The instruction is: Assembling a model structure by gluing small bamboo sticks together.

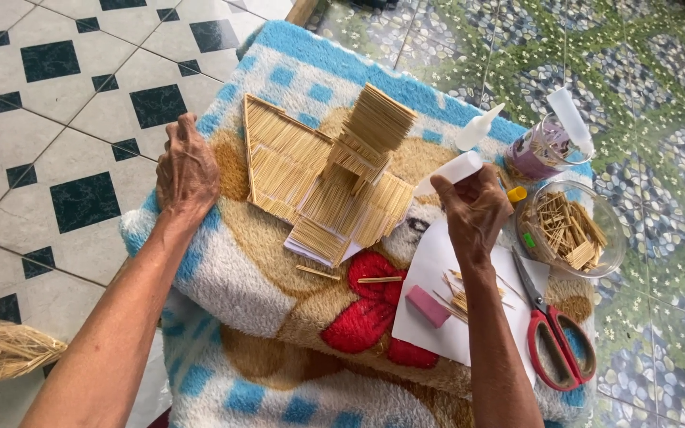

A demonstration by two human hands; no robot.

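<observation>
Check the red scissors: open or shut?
Shut. The red scissors lie flat beside the white paper, blades together in one line, handles side by side.

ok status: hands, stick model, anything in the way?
Left hand flat on blanket beside stick model. Right hand grips white glue bottle, nozzle at model. Nothing between; scissors off right.

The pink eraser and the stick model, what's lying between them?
In the head view, two loose sticks lie on the blanket between the pink eraser and the stick model.
</observation>
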